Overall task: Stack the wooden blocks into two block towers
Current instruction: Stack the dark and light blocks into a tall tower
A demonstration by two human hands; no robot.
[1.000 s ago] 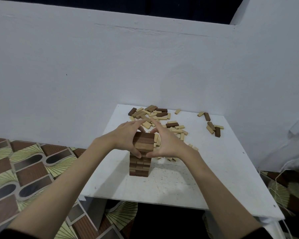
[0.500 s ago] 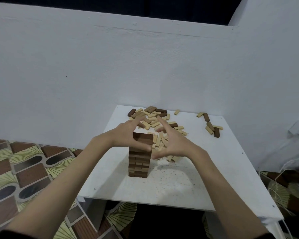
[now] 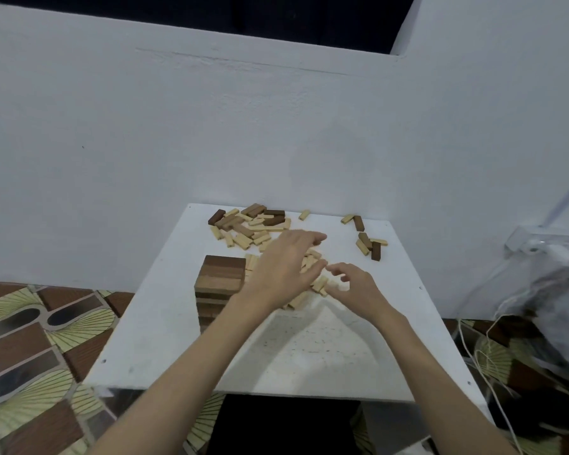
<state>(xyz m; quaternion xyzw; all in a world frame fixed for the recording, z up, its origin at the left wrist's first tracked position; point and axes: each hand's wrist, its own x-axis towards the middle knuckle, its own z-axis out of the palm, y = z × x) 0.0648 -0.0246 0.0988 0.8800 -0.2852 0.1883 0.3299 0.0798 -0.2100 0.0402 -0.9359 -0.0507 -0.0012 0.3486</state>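
A white table [image 3: 178, 349] is standing against a white wall, and everything else is placed here by the tower [image 3: 220, 284] rising on it. That tower, built of dark wood, is standing near the table's left side. A pile [image 3: 248, 224] of pale and dark loose blocks is lying behind it and spreading to its right, with a few strays [image 3: 368, 246] further right. The left hand [image 3: 281, 270] is reaching across just right of the tower, fingers straight and spread above the pile, holding nothing. The right hand [image 3: 355, 285] is hovering further right, fingers loosely curled over pale blocks [image 3: 319, 284]; I cannot tell whether it is pinching one. The two hands are sitting close but apart. These blocks are looking light, rigid and smooth, so pinching one by its long sides should be working best, and setting it down gently, since a tall stack is likely tipping easily.
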